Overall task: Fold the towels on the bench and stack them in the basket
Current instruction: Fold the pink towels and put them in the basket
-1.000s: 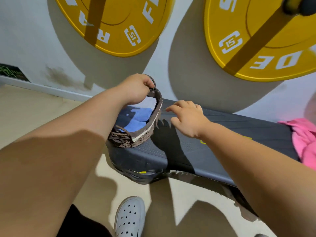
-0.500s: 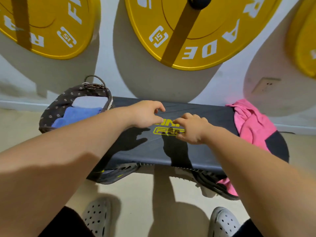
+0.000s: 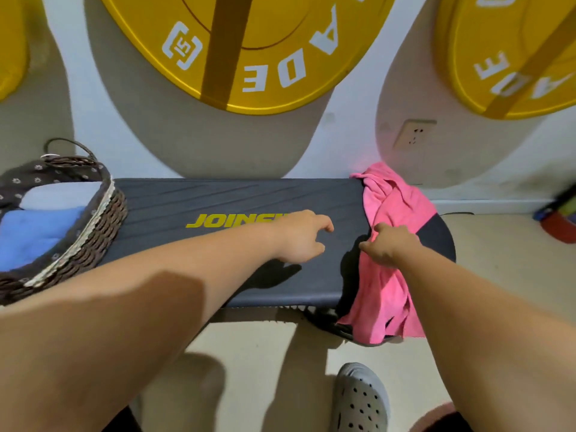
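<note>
A crumpled pink towel (image 3: 391, 275) lies draped over the right end of the dark bench (image 3: 187, 244), hanging down its front edge. My right hand (image 3: 388, 247) pinches the towel's left edge on the bench top. My left hand (image 3: 304, 235) hovers just left of it over the yellow lettering, fingers loosely curled and holding nothing. At the left end stands a woven basket (image 3: 106, 226) with a dark dotted liner. Inside it lie a folded blue towel (image 3: 34, 232) and a paler folded towel (image 3: 59, 196) behind it.
Yellow weight plates (image 3: 258, 51) hang on the white wall behind the bench, with a wall socket (image 3: 413, 134) to the right. My grey clog (image 3: 361, 400) stands on the beige floor below. Coloured objects (image 3: 558, 219) sit on the floor at far right.
Both hands moved right along the bench, away from the basket. My left hand let go of the basket rim a second ago. My right hand has reached the pink towel and taken hold of its edge.
</note>
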